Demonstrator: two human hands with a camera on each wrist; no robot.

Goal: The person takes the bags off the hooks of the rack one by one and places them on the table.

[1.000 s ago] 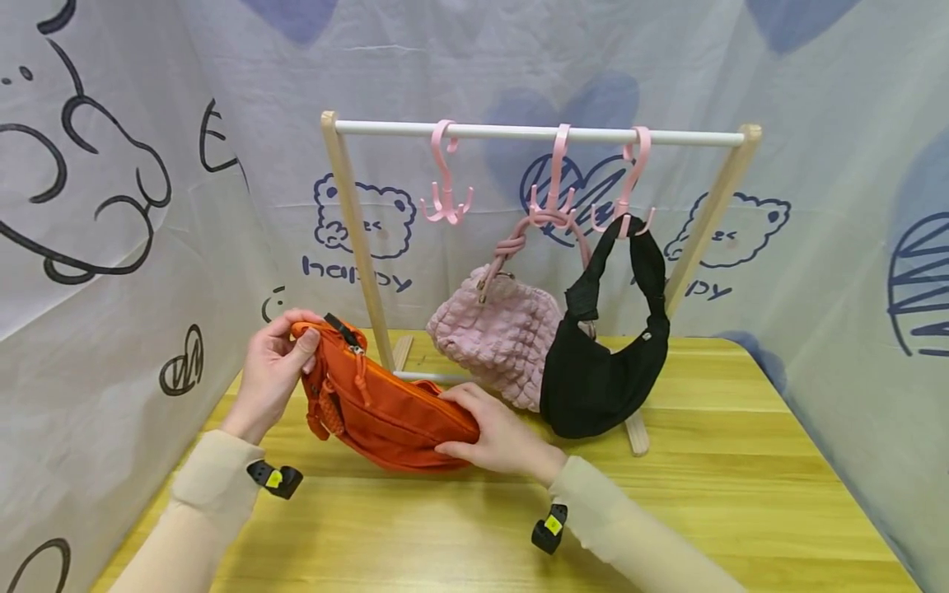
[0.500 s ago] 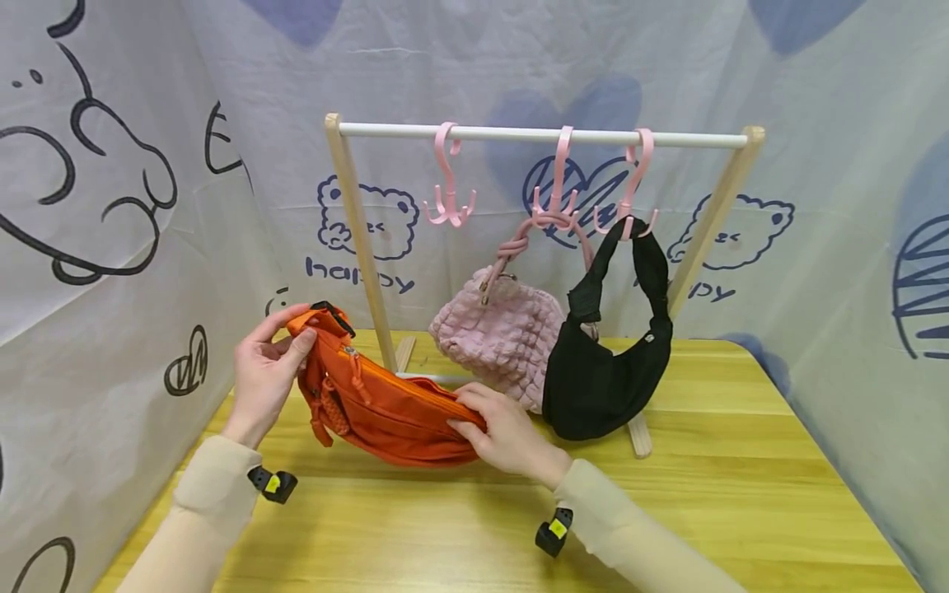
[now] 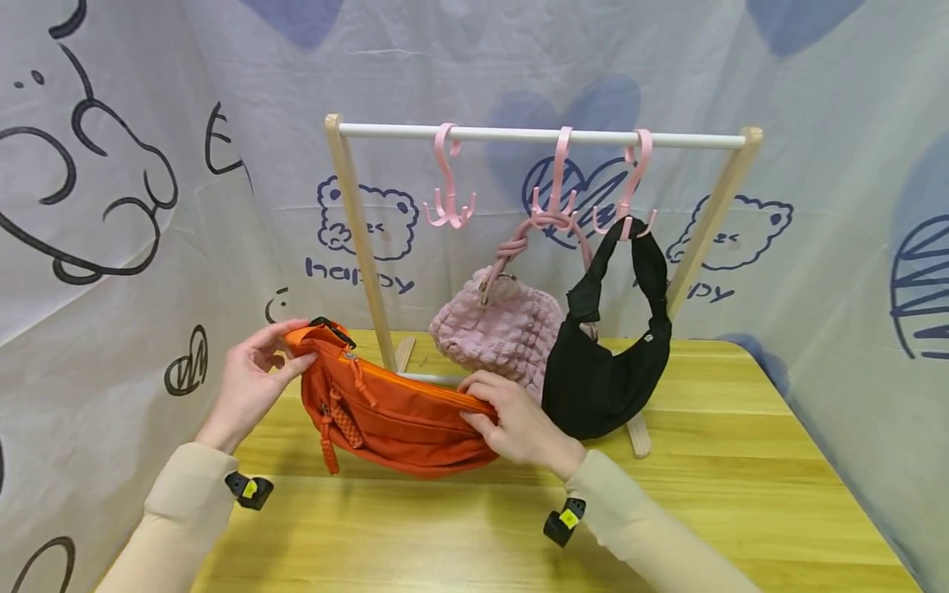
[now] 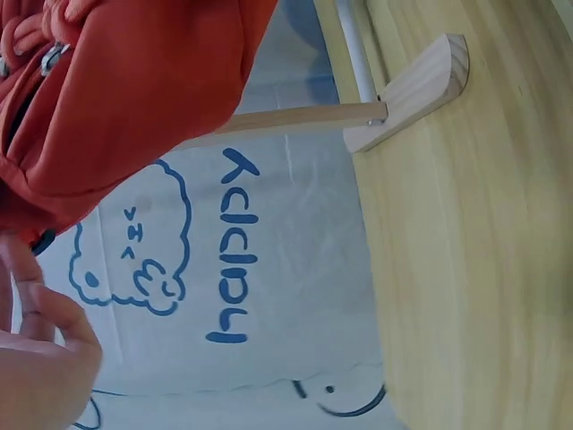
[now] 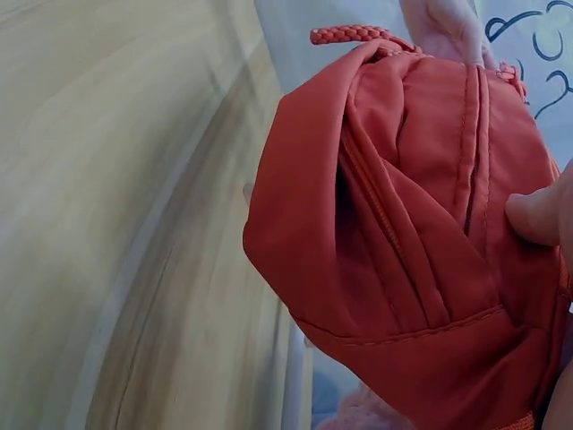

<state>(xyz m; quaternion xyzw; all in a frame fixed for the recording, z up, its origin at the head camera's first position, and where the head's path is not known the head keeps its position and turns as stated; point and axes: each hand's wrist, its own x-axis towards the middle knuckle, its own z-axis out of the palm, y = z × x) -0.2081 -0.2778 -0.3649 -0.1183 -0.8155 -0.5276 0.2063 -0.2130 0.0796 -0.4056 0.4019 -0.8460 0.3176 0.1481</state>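
Note:
An orange crossbody bag (image 3: 415,420) with zippers and braided pulls is held up between both hands, in front of the rack's left side. My left hand (image 3: 255,371) pinches its upper left corner, beside a black buckle (image 3: 331,329). The right hand (image 3: 519,424) grips the upper right end, thumb on the front and fingers behind. In the right wrist view the bag's front pocket (image 5: 376,197) sags in folds, with the right thumb (image 5: 537,215) pressed on the fabric. The left wrist view shows the bag's underside (image 4: 170,98) above the tabletop.
A rack with a white rail (image 3: 504,133) carries three pink hooks, the left hook (image 3: 448,185) bearing nothing. A pink puffy bag (image 3: 504,329) hangs from the middle one, a black shoulder bag (image 3: 604,375) from the right. The wooden table (image 3: 726,478) meets a printed cloth backdrop (image 3: 245,206).
Both hands have spread apart, the left moving left and down, the right slightly right. The orange bag is stretched wider and its left corner sits lower than half a second ago.

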